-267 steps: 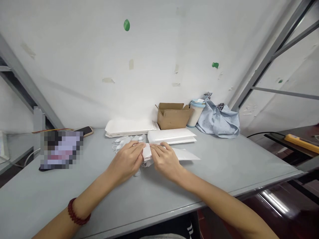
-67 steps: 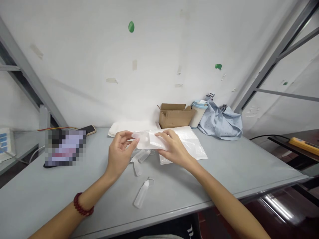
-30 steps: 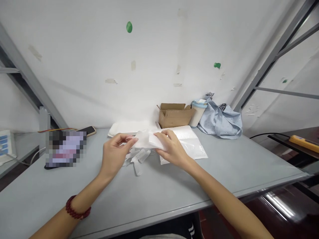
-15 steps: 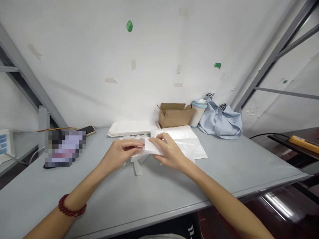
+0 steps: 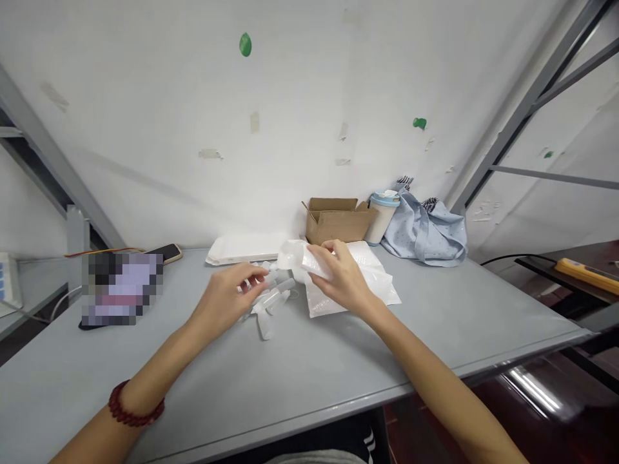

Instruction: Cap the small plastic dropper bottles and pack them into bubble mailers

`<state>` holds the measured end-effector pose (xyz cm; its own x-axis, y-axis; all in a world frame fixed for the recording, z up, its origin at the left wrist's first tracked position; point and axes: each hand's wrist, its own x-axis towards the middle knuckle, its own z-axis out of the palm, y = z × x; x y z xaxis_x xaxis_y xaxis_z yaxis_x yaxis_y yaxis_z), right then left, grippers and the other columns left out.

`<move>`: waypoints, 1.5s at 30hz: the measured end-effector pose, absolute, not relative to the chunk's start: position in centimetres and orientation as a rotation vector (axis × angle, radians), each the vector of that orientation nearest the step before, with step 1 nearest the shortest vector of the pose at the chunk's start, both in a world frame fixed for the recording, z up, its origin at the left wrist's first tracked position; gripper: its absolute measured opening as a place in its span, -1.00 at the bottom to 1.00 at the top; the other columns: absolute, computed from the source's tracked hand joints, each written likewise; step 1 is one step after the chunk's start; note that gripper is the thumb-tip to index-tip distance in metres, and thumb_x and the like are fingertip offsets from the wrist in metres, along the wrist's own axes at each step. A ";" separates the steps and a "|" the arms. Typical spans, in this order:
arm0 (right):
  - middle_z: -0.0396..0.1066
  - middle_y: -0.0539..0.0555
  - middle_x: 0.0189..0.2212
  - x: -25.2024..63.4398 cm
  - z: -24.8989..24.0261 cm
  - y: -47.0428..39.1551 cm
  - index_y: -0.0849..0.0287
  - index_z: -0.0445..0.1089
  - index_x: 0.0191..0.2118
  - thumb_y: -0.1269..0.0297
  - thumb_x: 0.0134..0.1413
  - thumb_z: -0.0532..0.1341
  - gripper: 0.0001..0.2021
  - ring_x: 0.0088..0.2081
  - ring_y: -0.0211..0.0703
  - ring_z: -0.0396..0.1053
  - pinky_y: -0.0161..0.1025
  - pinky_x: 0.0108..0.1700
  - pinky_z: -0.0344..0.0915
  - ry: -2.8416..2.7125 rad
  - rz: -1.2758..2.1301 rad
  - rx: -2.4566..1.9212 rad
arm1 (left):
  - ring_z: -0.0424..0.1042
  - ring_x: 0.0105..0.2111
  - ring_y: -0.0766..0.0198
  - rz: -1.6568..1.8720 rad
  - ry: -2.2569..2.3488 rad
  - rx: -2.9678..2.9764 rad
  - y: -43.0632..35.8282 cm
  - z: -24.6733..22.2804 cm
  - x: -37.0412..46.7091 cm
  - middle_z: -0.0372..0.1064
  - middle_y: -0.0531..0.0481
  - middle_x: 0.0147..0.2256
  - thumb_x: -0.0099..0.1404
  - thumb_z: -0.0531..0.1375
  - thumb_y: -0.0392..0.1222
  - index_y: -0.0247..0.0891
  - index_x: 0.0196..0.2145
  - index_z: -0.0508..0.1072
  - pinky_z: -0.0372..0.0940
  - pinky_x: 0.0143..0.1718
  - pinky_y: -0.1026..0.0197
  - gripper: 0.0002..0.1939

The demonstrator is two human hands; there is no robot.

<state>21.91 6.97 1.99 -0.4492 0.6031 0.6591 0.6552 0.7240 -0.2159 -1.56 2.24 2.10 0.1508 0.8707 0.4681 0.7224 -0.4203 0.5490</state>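
Note:
My right hand (image 5: 341,274) is closed round a folded white bubble mailer (image 5: 315,262), its fingers on top and thumb underneath. A translucent film or flap (image 5: 291,253) stands out from the mailer's left end. On the left, my left hand (image 5: 229,290) is held over the table with thumb and fingers curled but apart, and I see nothing between them. Just by its fingertips lie several small translucent plastic bottles (image 5: 264,324) in a loose heap, partly hidden by that hand. Under my right hand another white bubble mailer (image 5: 319,301) lies flat on the table.
Against the wall stand a stack of white mailers (image 5: 246,248), an open cardboard box (image 5: 338,227), a lidded cup (image 5: 381,222) and a light blue cloth bag (image 5: 425,232). A blurred phone-like item (image 5: 123,290) and a dark phone (image 5: 167,252) lie left on the grey table (image 5: 232,399).
My left hand has let go of the mailer and drawn slightly left of it. My right hand has lifted the mailer up and right, uncovering more of the small bottles.

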 end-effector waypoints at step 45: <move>0.19 0.18 -0.13 20.5 1.7 5.0 0.15 0.23 0.06 0.37 0.03 0.22 -0.57 -0.12 -0.03 0.20 -0.07 -0.11 0.31 -2.299 0.180 -0.849 | 0.42 -0.40 0.25 0.892 1.454 2.228 2.2 3.7 -2.8 0.53 0.02 -0.33 0.20 0.17 -0.02 -0.15 -0.22 0.56 0.32 -0.34 0.22 -0.73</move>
